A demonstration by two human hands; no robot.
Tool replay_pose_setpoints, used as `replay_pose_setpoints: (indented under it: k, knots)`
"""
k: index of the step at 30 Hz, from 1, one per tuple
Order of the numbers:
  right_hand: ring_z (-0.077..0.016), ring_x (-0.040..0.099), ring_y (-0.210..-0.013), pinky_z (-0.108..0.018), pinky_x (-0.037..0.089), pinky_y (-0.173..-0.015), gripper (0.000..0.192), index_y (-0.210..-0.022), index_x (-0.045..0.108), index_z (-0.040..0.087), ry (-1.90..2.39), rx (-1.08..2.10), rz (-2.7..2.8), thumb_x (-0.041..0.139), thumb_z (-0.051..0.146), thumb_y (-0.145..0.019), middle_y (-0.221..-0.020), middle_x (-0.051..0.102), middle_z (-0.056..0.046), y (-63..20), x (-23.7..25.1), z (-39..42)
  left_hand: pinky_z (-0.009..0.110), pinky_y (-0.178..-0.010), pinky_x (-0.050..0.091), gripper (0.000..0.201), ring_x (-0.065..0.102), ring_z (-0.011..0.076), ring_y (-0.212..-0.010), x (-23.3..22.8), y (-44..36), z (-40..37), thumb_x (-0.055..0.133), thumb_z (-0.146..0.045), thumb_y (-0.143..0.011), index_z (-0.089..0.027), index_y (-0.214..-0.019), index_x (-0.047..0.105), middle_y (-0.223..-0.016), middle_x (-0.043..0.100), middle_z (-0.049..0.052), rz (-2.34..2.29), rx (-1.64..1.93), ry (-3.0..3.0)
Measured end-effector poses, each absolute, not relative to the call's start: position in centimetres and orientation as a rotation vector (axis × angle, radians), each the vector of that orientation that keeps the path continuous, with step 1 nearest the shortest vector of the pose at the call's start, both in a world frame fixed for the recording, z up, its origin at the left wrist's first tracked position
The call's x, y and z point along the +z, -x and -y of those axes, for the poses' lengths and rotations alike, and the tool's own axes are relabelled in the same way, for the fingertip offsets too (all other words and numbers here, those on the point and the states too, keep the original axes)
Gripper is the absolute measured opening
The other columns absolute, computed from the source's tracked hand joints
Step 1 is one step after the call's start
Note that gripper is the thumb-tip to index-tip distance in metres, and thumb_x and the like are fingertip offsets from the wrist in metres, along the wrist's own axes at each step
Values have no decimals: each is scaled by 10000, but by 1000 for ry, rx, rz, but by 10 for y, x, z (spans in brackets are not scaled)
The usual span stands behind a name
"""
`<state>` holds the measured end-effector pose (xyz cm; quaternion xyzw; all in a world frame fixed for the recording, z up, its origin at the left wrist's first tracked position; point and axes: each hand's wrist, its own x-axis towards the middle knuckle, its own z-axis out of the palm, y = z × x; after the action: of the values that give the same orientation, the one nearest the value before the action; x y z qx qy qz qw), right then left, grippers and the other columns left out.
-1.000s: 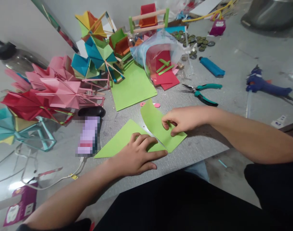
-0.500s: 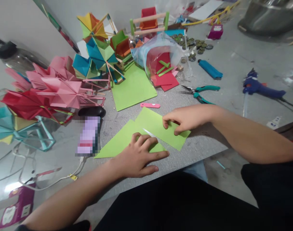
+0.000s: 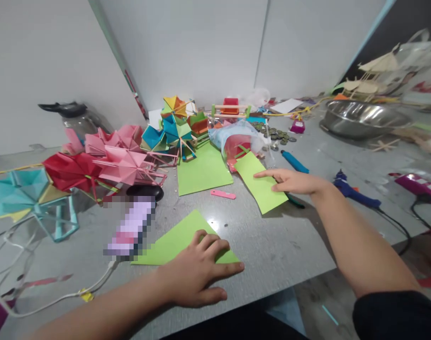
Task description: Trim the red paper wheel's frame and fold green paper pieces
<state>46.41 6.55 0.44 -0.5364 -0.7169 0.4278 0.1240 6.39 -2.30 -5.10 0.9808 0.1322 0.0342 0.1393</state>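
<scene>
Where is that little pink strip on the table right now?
The pink strip lies flat on the grey table, mid-picture in the head view, just below the large green sheet and left of the green piece under the right hand.

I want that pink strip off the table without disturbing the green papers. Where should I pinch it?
Pinch the pink strip across its narrow width near the middle, coming straight down from above. It lies flat and alone on bare table, apart from the green sheet; a fingernail under one long edge probably helps.

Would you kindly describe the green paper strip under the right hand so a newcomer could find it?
On the grey table, find the steel bowl. Left of it, the right hand presses a lime green paper strip. It is narrow and rectangular, unlike the green triangle nearby.
</scene>
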Motion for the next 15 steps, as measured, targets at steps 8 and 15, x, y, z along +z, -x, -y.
replay_pose_setpoints:
  k: [8, 15]
  knots:
    - [-198, 689, -739, -297, 554, -661, 815, -1554, 614, 192, 1718, 877, 1837, 533, 108, -747, -1071, 789, -86, -452, -26, -99, 598, -1078, 416, 656, 577, 398, -1234, -54, -63, 24, 604, -681, -1009, -444, -1617, 534, -1408, 625, 137, -390, 144, -2818]
    - [-233, 710, -869, -366, 596, -824, 771, -1482, 685, 195, 1782, 537, 1887, 555, 87, -730, -1333, 759, -118, -425, -19, -161, 623, -1075, 417, 662, 579, 398, -1228, -58, -63, 27, 580, -696, -1011, -419, -1611, 537, -1424, 619, 152, -403, 158, -2841]
